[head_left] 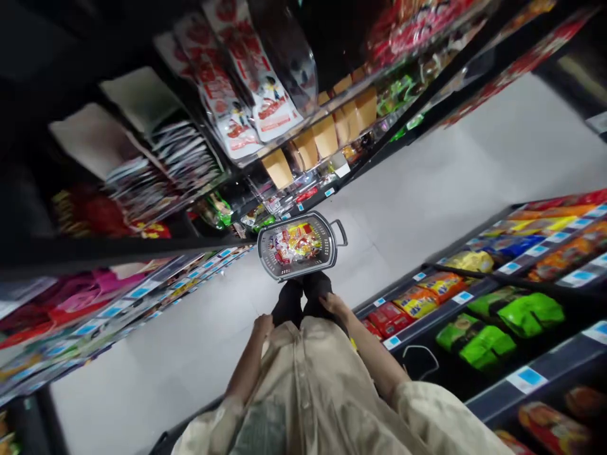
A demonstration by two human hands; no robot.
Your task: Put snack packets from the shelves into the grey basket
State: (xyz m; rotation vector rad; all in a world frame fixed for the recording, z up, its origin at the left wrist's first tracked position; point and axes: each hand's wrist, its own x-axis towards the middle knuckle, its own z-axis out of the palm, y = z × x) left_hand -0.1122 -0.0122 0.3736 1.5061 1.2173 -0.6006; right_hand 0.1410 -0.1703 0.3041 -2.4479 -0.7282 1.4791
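I look straight down my own body in a shop aisle. My left hand (263, 325) hangs by my left thigh with its fingers curled in, and nothing shows in it. My right hand (334, 306) rests against my right thigh beside the dark trousers (303, 297), fingers lying fairly flat and holding nothing. Just past my feet a grey shopping basket (327, 227) stands on the floor. It holds several colourful snack packets (296, 243), and its handle (340, 230) sticks out to the right. My beige shirt (308, 392) fills the bottom of the view.
Shelves of packaged snacks line both sides. On the left are red-and-white bags (246, 95) and brown packets (327, 136). On the right are green bags (512, 316) and yellow and red packets (417, 300). The pale grey floor (427, 189) runs between them.
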